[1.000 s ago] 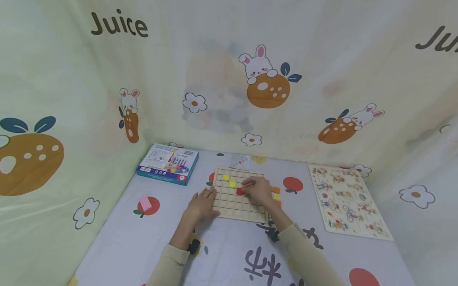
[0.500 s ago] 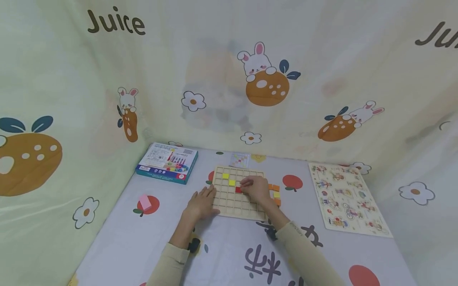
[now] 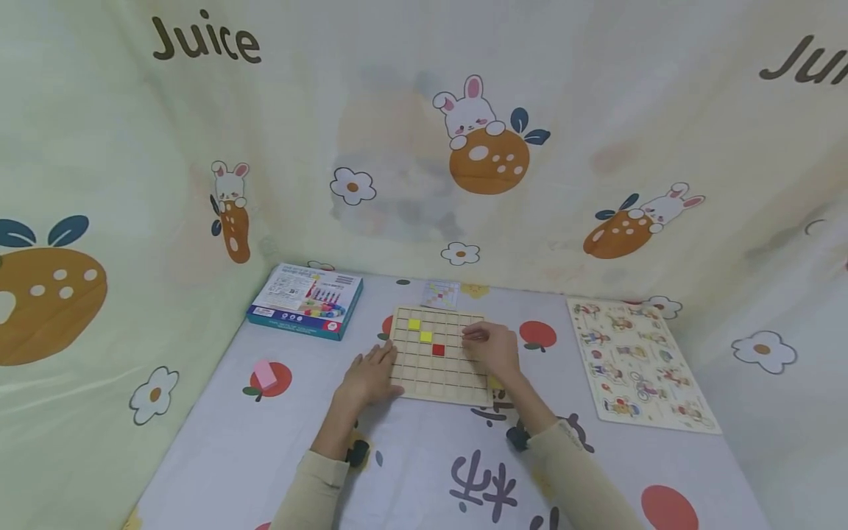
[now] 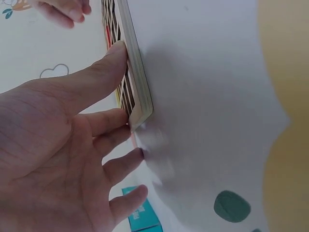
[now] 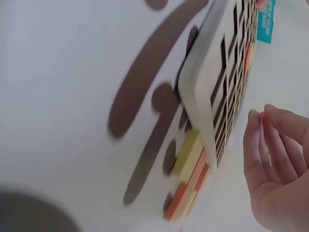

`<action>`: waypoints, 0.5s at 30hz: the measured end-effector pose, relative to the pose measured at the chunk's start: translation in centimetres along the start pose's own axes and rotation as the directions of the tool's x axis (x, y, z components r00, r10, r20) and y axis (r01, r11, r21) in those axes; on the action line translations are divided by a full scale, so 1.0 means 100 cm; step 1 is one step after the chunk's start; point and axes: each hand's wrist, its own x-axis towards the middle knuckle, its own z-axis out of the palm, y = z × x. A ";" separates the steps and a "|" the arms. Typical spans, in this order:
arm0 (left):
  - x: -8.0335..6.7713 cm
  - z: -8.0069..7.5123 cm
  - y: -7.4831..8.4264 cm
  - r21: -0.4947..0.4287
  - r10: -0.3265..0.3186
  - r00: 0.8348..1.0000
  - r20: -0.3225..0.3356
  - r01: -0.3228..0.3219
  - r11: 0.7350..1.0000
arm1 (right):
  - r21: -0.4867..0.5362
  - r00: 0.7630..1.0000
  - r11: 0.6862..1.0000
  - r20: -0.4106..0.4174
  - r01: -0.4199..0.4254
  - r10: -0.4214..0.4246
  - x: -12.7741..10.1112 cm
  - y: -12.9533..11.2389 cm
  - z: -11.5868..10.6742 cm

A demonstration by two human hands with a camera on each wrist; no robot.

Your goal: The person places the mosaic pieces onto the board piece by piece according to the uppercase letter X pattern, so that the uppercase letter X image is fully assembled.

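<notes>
A wooden grid board (image 3: 414,374) lies on the table before me, with two yellow blocks (image 3: 426,337) and a red block (image 3: 439,350) set along a diagonal in its cells. My left hand (image 3: 368,377) rests at the board's left side; in the left wrist view its thumb touches the rim and the fingers are spread near the corner. Above the board's right part is my right hand (image 3: 493,349), thumb and fingertips together; no block shows between them in the right wrist view. Yellow (image 5: 188,155) and orange blocks (image 5: 177,201) lie beside the board's right edge, mostly hidden in the head view.
A small pattern card (image 3: 440,294) lies behind the board. At the back left is a flat box (image 3: 306,300), with a pink block (image 3: 265,375) in front of it. A picture board (image 3: 639,364) lies at the right. Printed curtains stand behind the table.
My right hand has moved off the red block to the right, leaving it in its cell and uncovering it. The left hand stays on the board's left side.
</notes>
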 end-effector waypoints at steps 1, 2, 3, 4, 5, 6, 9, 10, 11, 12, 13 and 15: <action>0.000 0.001 -0.001 -0.003 -0.002 1.000 0.002 0.002 1.000 | -0.008 1.000 1.000 -0.008 -0.012 0.012 -0.001 0.002 -0.003; 0.000 0.001 -0.001 -0.009 -0.003 1.000 0.001 0.003 1.000 | -0.014 1.000 1.000 -0.015 -0.023 0.023 -0.001 0.004 -0.006; 0.000 0.001 -0.001 -0.011 -0.004 1.000 0.001 0.004 1.000 | -0.020 0.999 0.999 -0.021 -0.035 0.034 -0.002 0.006 -0.009; 0.000 0.001 -0.001 -0.014 -0.004 1.000 0.002 0.004 1.000 | -0.020 0.999 0.999 -0.027 -0.044 0.043 -0.004 0.007 -0.012; 0.000 0.001 -0.001 -0.018 -0.005 1.000 0.000 0.005 1.000 | -0.026 0.998 0.998 -0.034 -0.051 0.050 -0.005 0.008 -0.015; 0.000 0.002 -0.001 -0.021 -0.006 1.000 -0.001 0.006 1.000 | -0.033 0.998 0.998 -0.043 -0.057 0.056 -0.006 0.010 -0.018; -0.002 0.000 0.000 -0.030 -0.007 1.000 0.000 0.007 1.000 | -0.059 0.996 0.996 -0.068 -0.069 0.065 -0.009 0.017 -0.026; -0.002 0.000 0.000 -0.031 -0.007 1.000 -0.001 0.007 1.000 | -0.069 0.995 0.995 -0.075 -0.075 0.070 -0.009 0.019 -0.029; -0.002 0.000 0.000 -0.035 -0.009 1.000 0.000 0.009 0.999 | -0.081 0.994 0.993 -0.080 -0.086 0.080 -0.010 0.022 -0.031; -0.002 0.000 0.000 -0.037 -0.011 1.000 0.001 0.011 0.999 | -0.090 0.992 0.991 -0.083 -0.099 0.091 -0.010 0.025 -0.033; 0.000 0.003 -0.002 -0.039 -0.007 1.000 -0.004 0.007 0.999 | -0.101 0.991 0.989 -0.088 -0.109 0.100 -0.011 0.027 -0.036; 0.002 0.006 -0.004 -0.037 -0.007 1.000 -0.008 0.006 0.999 | -0.118 0.989 0.985 -0.093 -0.129 0.118 -0.013 0.033 -0.040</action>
